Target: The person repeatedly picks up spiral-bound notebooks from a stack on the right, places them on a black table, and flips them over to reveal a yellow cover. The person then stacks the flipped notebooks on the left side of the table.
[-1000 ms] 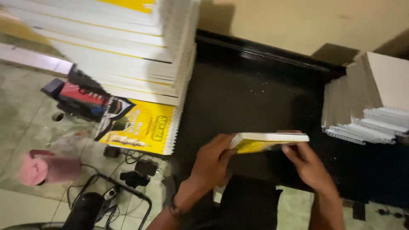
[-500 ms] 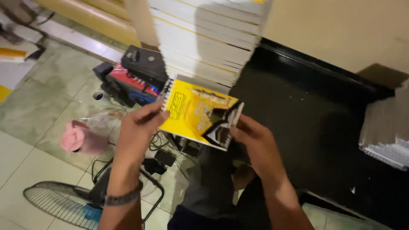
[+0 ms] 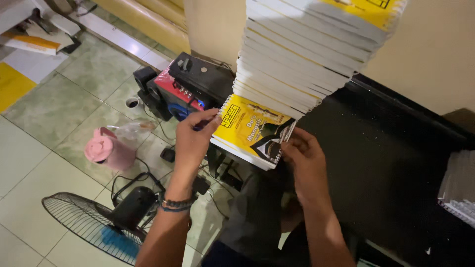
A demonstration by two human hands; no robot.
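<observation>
Since half a second ago, both hands have carried the yellow spiral-bound booklet [image 3: 255,131] up against the foot of the tall leaning stack of white-edged booklets [image 3: 302,54]; its far end now sits under the stack's lowest copies.

Left hand [image 3: 193,141]: fingers [image 3: 208,118] curled over the booklet's spiral edge, thumb side below, closed on it. Beaded wristband [image 3: 175,203] at the wrist.

Right hand [image 3: 307,158]: fingertips [image 3: 289,144] pinch the booklet's near right corner, by the dark patch of the cover. Closed on it too.

Booklet lies between the two hands, tilted slightly, cover up, overhanging the edge of the black table [image 3: 396,163], which runs off to the right of the right fingers.

Beyond the left fingers: black and red speaker box [image 3: 188,86] on the green tiled floor [image 3: 59,104]. Left of and below the left hand: pink lidded jug [image 3: 109,149], close to it a clear plastic bag. Below the left forearm: black floor fan [image 3: 99,222] with wire grille, cables about it.

Far right of the right hand: second pile of white booklets [image 3: 460,188], at the table's end, well apart.
</observation>
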